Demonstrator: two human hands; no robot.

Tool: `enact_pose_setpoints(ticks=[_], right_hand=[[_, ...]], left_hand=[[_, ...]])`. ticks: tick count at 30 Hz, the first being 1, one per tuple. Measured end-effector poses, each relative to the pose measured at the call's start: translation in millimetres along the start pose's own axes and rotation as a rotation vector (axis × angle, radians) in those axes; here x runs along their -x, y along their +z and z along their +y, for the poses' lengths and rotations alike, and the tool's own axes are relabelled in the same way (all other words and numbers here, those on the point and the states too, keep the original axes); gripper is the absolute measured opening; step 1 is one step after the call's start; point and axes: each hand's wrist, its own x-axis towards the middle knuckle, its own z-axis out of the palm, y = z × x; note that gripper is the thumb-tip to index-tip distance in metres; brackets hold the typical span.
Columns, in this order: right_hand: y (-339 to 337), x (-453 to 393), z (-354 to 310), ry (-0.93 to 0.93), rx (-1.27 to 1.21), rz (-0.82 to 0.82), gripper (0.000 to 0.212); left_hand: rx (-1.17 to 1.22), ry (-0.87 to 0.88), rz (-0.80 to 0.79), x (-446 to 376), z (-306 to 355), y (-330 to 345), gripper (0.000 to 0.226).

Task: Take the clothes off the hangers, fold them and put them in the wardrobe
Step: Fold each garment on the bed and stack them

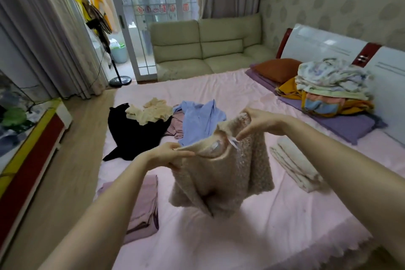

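A fuzzy beige sweater (225, 173) hangs in the air above the pink bed (252, 226). My left hand (168, 153) grips its neckline at the left shoulder. My right hand (258, 123) holds the right shoulder, its fingers by a pale hanger hook or label (233, 141) at the collar. A clear hanger part shows inside the neck opening. Behind the sweater lie a blue shirt (201, 120), a black garment (135, 133), a cream garment (149, 112) and a pink one (176, 126) in a loose heap.
A folded mauve piece (144, 206) lies at the bed's left edge, and a folded cream piece (293, 162) lies at the right. Piled bedding (333, 85) and pillows sit by the headboard. A sofa (206, 48), a standing fan (105, 39) and a low cabinet (32, 138) border the floor.
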Motion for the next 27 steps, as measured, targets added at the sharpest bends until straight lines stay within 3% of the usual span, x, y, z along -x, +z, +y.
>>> enact_pose_setpoints(ticks=[2, 4, 5, 9, 14, 16, 18, 20, 23, 27], right_hand=[[-2, 24, -10, -0.005, 0.049, -0.121, 0.026], [1, 34, -9, -0.002, 0.078, -0.075, 0.024], [6, 43, -5, -0.008, 0.142, -0.027, 0.027], [25, 60, 20, -0.155, 0.404, 0.193, 0.040], [35, 113, 19, -0.353, 0.376, 0.849, 0.013], [38, 134, 17, -0.360, 0.504, 0.875, 0.012], [42, 148, 22, -0.349, 0.623, 0.851, 0.012], [48, 158, 29, -0.347, 0.630, 0.964, 0.010], [59, 169, 33, -0.318, 0.635, 1.081, 0.011], [61, 163, 44, -0.233, 0.651, 1.051, 0.017]], left_hand=[[-0.328, 0.013, -0.012, 20, 4, -8, 0.021], [-0.650, 0.017, 0.106, 37, 11, -7, 0.009], [-0.697, 0.004, 0.187, 53, 10, 2, 0.010], [-0.705, 0.039, 0.306, 86, 19, 35, 0.024], [-0.463, 0.197, 0.335, 144, 41, 55, 0.021], [-0.470, 0.156, 0.292, 166, 40, 59, 0.017], [-0.603, -0.021, 0.236, 176, 32, 67, 0.024], [-0.709, -0.090, 0.332, 176, 31, 75, 0.029], [-0.768, -0.031, 0.480, 175, 44, 89, 0.028], [-0.757, 0.040, 0.510, 170, 53, 93, 0.016]])
